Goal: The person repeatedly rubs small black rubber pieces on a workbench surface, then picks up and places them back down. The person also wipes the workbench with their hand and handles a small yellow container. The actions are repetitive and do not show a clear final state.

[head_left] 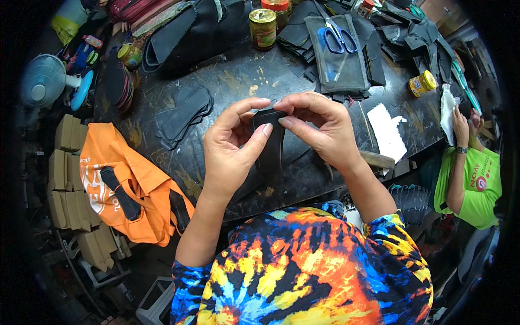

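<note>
Both my hands hold a black strip of leather-like material (269,149) upright above the near part of the dark table (227,81). My left hand (230,143) pinches its upper left edge, the thumb lying on the front face. At the upper right corner, my right hand (320,127) grips it between thumb and fingers. The strip's top edge shows between my fingertips, and its lower part hangs down. To the left of my hands lies a loose stack of similar flat black pieces (184,116).
Blue-handled scissors (338,39) rest on a grey mesh-like pouch (336,65) at the back. Jars, one a yellow-lidded jar (422,84), stand around. White torn sheet (387,131) lies right. An orange bag (122,184) hangs left, near a fan (44,81). A co-worker in green (470,181) works at right.
</note>
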### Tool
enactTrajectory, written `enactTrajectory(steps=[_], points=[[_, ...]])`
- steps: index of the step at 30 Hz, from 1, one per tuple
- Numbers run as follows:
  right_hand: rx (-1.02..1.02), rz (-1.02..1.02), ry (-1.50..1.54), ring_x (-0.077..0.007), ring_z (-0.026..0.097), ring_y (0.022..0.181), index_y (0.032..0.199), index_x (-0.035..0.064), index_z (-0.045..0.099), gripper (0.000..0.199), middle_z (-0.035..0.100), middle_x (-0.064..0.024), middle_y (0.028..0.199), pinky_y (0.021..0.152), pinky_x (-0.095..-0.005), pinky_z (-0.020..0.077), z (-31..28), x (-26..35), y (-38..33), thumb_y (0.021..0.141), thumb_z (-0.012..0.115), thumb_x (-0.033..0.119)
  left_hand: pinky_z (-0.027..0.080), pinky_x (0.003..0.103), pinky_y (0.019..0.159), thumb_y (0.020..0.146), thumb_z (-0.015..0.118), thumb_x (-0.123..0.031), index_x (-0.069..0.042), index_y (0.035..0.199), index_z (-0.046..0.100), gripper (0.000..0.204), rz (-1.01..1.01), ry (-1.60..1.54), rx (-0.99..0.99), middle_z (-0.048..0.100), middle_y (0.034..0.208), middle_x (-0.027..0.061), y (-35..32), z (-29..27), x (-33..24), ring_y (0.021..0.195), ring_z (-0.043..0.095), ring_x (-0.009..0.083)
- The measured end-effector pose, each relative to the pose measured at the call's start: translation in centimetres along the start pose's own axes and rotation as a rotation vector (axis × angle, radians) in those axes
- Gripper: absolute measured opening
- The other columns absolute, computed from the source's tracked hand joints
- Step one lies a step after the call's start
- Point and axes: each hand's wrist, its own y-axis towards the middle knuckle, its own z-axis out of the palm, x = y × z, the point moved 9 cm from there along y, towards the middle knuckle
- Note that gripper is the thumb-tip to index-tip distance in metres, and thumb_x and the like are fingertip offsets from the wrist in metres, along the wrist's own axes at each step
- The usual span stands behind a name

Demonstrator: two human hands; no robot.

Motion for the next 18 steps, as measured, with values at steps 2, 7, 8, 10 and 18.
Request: enactTrajectory(steps=[2, 7, 8, 10, 18], points=[[-0.005, 0.048, 0.021, -0.0128, 0.069, 0.105, 0.12, -0.0026, 0.071, 0.03, 0.072, -0.0081, 0.115, 0.094, -0.0281, 0.0564, -0.1, -0.4, 0.1, 0.091, 0.077, -0.002, 0.052, 0.025, 0.091, 0.093, 0.072, 0.006, 0.0, 0.13, 0.065, 0.038, -0.003, 0.008, 0.02, 0.071, 0.114, 0.007, -0.1, -0.1, 0.2, 0.102, 0.066, 0.0103], [0.009, 0.128, 0.052, -0.0118, 0.069, 0.102, 0.119, -0.0033, 0.072, 0.028, 0.072, -0.0072, 0.113, 0.092, -0.0268, 0.0563, 0.0, -1.2, 0.0, 0.091, 0.076, 0.0, 0.052, 0.026, 0.095, 0.093, 0.071, 0.006, 0.004, 0.126, 0.066, 0.033, -0.077, 0.031, 0.026, 0.07, 0.117, 0.0092, -0.4, -0.4, 0.9, 0.107, 0.067, 0.0129], [0.018, 0.147, 0.052, -0.0115, 0.069, 0.101, 0.119, -0.0033, 0.072, 0.028, 0.072, -0.0068, 0.113, 0.09, -0.0263, 0.0562, 0.0, -1.4, 0.0, 0.091, 0.077, 0.001, 0.052, 0.026, 0.095, 0.093, 0.071, 0.006, 0.004, 0.125, 0.066, 0.032, -0.086, 0.023, 0.028, 0.07, 0.117, 0.0092, -0.3, -0.4, 0.9, 0.107, 0.067, 0.0129], [0.026, 0.168, 0.067, -0.0109, 0.069, 0.099, 0.118, -0.0033, 0.072, 0.028, 0.072, -0.0061, 0.111, 0.088, -0.0255, 0.056, 0.0, -1.6, 0.0, 0.091, 0.077, 0.002, 0.053, 0.025, 0.09, 0.093, 0.072, 0.005, 0.004, 0.123, 0.067, 0.031, -0.087, 0.024, 0.022, 0.071, 0.114, 0.0073, -0.2, -0.3, 1.0, 0.101, 0.067, 0.0108], [-0.056, 0.136, -0.005, -0.0093, 0.067, 0.09, 0.108, 0.0034, 0.078, 0.021, 0.07, -0.0018, 0.103, 0.076, -0.0241, 0.0538, -0.5, -1.2, -0.3, 0.089, 0.081, 0.012, 0.053, 0.022, 0.076, 0.091, 0.074, 0.003, 0.002, 0.112, 0.072, 0.022, -0.07, 0.109, -0.007, 0.074, 0.098, 0.0021, -0.1, -0.3, 1.0, 0.084, 0.066, 0.0056]])
